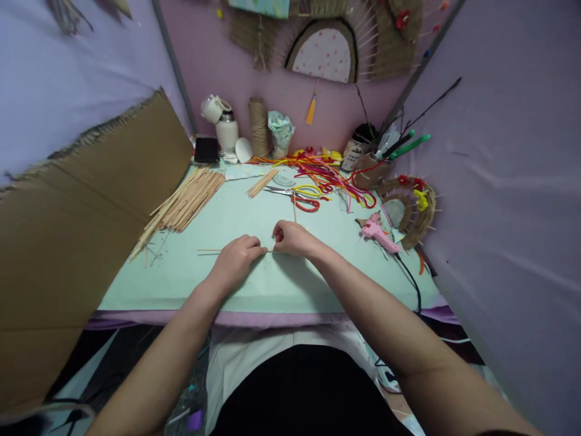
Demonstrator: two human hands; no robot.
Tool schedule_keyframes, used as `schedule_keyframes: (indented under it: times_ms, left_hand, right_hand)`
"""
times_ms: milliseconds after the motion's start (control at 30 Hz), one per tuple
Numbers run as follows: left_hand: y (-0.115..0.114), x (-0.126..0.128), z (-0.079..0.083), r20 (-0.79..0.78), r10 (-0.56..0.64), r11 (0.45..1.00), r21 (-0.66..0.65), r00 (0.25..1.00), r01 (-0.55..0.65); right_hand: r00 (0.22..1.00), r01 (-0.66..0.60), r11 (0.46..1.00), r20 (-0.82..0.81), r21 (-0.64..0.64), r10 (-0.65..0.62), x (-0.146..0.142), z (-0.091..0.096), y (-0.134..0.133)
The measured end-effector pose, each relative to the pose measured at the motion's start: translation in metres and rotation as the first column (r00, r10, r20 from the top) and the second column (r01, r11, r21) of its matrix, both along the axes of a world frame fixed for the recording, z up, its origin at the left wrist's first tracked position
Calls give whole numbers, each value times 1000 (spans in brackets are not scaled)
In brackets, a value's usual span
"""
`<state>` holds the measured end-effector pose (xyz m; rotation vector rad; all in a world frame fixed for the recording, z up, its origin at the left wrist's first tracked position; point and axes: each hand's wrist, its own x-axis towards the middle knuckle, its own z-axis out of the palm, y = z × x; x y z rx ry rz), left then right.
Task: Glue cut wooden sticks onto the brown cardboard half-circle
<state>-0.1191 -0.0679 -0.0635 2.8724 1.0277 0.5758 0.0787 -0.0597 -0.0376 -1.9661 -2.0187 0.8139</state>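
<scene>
My left hand [238, 261] rests on the table with its fingers closed, pressing down on thin wooden sticks [207, 251] whose ends stick out to the left. Just to the right, my right hand [293, 238] is raised slightly, thumb and fingertips pinched together over the sticks' right part. A fine strand seems to run down from that pinch, too thin to make out well. Behind the right hand, a tan length of twine [295, 211] extends toward the scissors [306, 203], which have red and yellow about their handles. My fingers hide the middle of the sticks.
Bundled wooden sticks [190, 200] lie at left beside a cardboard sheet [113, 194]. Coloured pipe cleaners [318, 172], a twine spool [258, 127] and a white bottle [227, 132] stand or lie behind. A pink glue gun [380, 235] with a black cord lies at right.
</scene>
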Motion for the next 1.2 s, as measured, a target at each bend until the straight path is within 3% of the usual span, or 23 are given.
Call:
schedule_keyframes:
  times_ms: [1200]
  left_hand:
    - [0,1,0,20,-28,998,50,999,27]
  right_hand:
    - [1000,-4,1000,24,-1,4,-1,0,3]
